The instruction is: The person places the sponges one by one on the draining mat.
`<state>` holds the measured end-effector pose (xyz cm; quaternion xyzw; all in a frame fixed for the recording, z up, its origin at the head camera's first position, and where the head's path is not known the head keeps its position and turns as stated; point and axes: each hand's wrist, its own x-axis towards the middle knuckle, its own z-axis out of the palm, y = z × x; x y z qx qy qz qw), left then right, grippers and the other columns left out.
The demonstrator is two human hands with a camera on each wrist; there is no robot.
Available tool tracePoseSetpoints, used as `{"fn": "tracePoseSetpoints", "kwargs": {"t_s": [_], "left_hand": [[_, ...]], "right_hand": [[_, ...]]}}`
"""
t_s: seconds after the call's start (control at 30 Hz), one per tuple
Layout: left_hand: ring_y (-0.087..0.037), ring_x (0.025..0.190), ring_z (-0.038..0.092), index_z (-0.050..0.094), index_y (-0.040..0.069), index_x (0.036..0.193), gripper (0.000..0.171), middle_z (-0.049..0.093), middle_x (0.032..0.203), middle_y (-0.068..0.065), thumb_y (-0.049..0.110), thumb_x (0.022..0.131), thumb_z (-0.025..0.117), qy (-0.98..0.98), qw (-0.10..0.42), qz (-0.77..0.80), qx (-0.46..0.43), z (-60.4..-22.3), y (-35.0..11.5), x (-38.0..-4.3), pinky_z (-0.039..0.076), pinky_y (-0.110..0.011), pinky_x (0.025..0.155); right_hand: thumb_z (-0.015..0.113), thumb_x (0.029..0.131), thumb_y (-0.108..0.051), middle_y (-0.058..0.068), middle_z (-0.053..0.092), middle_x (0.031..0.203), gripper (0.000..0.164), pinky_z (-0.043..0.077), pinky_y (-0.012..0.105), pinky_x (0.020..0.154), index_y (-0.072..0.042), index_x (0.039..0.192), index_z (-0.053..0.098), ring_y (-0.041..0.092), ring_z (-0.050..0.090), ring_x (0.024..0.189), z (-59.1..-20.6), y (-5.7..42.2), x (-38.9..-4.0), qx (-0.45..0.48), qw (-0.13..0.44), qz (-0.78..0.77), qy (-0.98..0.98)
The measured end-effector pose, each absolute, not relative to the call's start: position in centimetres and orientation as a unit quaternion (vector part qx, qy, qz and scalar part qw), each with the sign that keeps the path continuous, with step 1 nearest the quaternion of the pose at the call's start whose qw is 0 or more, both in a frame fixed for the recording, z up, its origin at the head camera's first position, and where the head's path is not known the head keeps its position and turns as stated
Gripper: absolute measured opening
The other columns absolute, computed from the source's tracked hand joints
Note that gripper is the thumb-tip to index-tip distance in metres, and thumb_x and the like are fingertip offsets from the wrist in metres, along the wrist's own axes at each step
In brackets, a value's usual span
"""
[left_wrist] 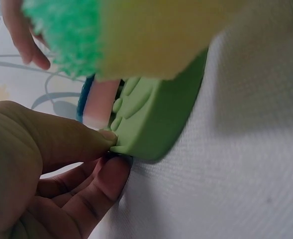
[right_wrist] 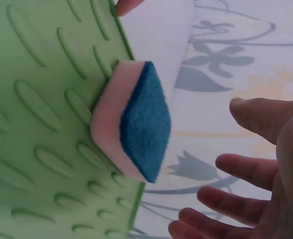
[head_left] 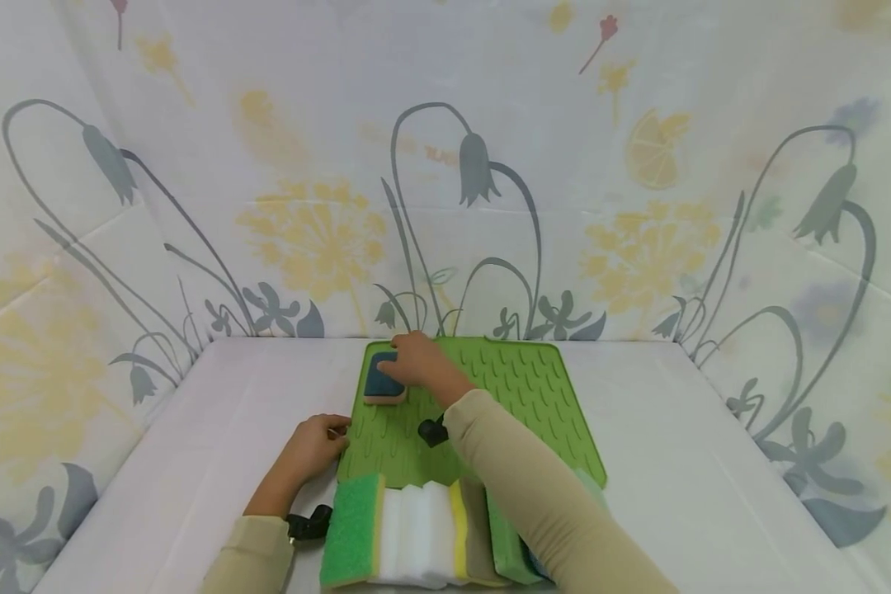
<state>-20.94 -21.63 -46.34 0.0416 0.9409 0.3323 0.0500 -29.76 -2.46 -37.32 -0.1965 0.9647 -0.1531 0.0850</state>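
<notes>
Pinching the green, rectangular, rubbery mat (head_left: 523,384) at its left edge is the left hand (head_left: 308,450). 1 blue-topped pink sponge block (head_left: 384,377) lies far-left thereon; the right hand (head_left: 417,361), fingers spread, is released alongside. Judged step: sponge placement; next likely calls for withdrawal.

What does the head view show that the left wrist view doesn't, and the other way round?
Only the head view shows the white blocks and the beige sleeves.

Only the left wrist view clearly shows the left grip pinching the edge of the green mat between thumb and finger.

Both show that mat, the left grip, the right grip, the blue-and-pink sponge and the green-and-yellow sponge.
</notes>
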Motion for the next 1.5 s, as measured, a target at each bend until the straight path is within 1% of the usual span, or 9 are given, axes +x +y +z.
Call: {"fn": "tracePoseSetpoints", "kwargs": {"t_s": [0.3,0.6,0.77,0.93,1.03,1.1,1.27,1.5], "left_hand": [[-0.032,0.103,0.065,0.062,-0.002,0.127,0.037,0.066,0.115,-0.017,0.009,0.091,0.057,0.941,0.051,0.331,0.044,-46.5,-21.7,-21.0,0.055,-0.042,0.078],[-0.034,0.101,0.065,0.061,-0.006,0.126,0.038,0.067,0.113,-0.019,0.007,0.09,0.057,0.944,0.04,0.322,0.062,-46.6,-21.8,-21.0,0.055,-0.042,0.077],[-0.034,0.101,0.065,0.06,-0.006,0.126,0.038,0.067,0.112,-0.019,0.007,0.09,0.057,0.944,0.038,0.321,0.065,-46.7,-21.7,-21.1,0.055,-0.042,0.076],[-0.033,0.1,0.065,0.061,-0.005,0.126,0.038,0.066,0.111,-0.018,0.008,0.091,0.057,0.945,0.04,0.32,0.063,-46.7,-21.6,-21.1,0.055,-0.041,0.075],[-0.033,0.1,0.065,0.06,-0.006,0.126,0.038,0.066,0.11,-0.017,0.008,0.091,0.058,0.944,0.039,0.321,0.065,-46.7,-21.6,-21.1,0.055,-0.041,0.074],[-0.032,0.099,0.065,0.06,-0.006,0.126,0.038,0.066,0.109,-0.017,0.007,0.091,0.058,0.944,0.038,0.322,0.065,-46.7,-21.7,-21.1,0.054,-0.04,0.074],[-0.032,0.099,0.065,0.06,-0.005,0.127,0.038,0.066,0.109,-0.016,0.008,0.091,0.058,0.944,0.041,0.323,0.059,-46.7,-21.7,-21.1,0.054,-0.04,0.073],[-0.031,0.099,0.065,0.06,-0.005,0.127,0.038,0.067,0.109,-0.016,0.008,0.091,0.058,0.943,0.046,0.324,0.055,-46.6,-21.5,-21.1,0.054,-0.04,0.074]], "right_hand": [[0.052,0.098,-0.043,0.009,0.047,0.147,0.059,0.041,0.044,0.107,-0.011,0.147,0.043,0.028,0.045,0.134,-35.5,-0.4,-28.6,-0.224,0.101,-0.163,0.956],[0.054,0.097,-0.043,0.01,0.045,0.148,0.058,0.036,0.048,0.11,-0.013,0.146,0.044,0.031,0.039,0.139,-34.0,2.0,-27.4,-0.249,0.087,-0.159,0.952],[0.056,0.096,-0.043,0.011,0.045,0.148,0.06,0.037,0.049,0.11,-0.014,0.146,0.043,0.032,0.04,0.139,-33.3,3.5,-26.4,-0.251,0.083,-0.159,0.951],[0.055,0.096,-0.046,0.011,0.043,0.151,0.061,0.035,0.051,0.111,-0.015,0.147,0.042,0.032,0.035,0.142,-33.1,5.1,-25.7,-0.248,0.088,-0.167,0.95],[0.055,0.096,-0.046,0.011,0.043,0.15,0.061,0.036,0.05,0.111,-0.017,0.147,0.042,0.032,0.037,0.141,-32.8,5.9,-25.1,-0.246,0.092,-0.171,0.95],[0.056,0.095,-0.046,0.01,0.044,0.149,0.061,0.038,0.05,0.109,-0.018,0.147,0.042,0.031,0.041,0.138,-32.7,6.4,-24.7,-0.248,0.094,-0.174,0.948],[0.056,0.096,-0.044,0.008,0.046,0.148,0.06,0.041,0.048,0.106,-0.017,0.147,0.041,0.029,0.047,0.133,-32.4,7.6,-23.5,-0.263,0.093,-0.184,0.943],[0.057,0.096,-0.044,0.007,0.048,0.146,0.059,0.044,0.048,0.102,-0.016,0.146,0.043,0.027,0.051,0.129,-32.1,9.3,-21.9,-0.285,0.082,-0.199,0.934]]}}
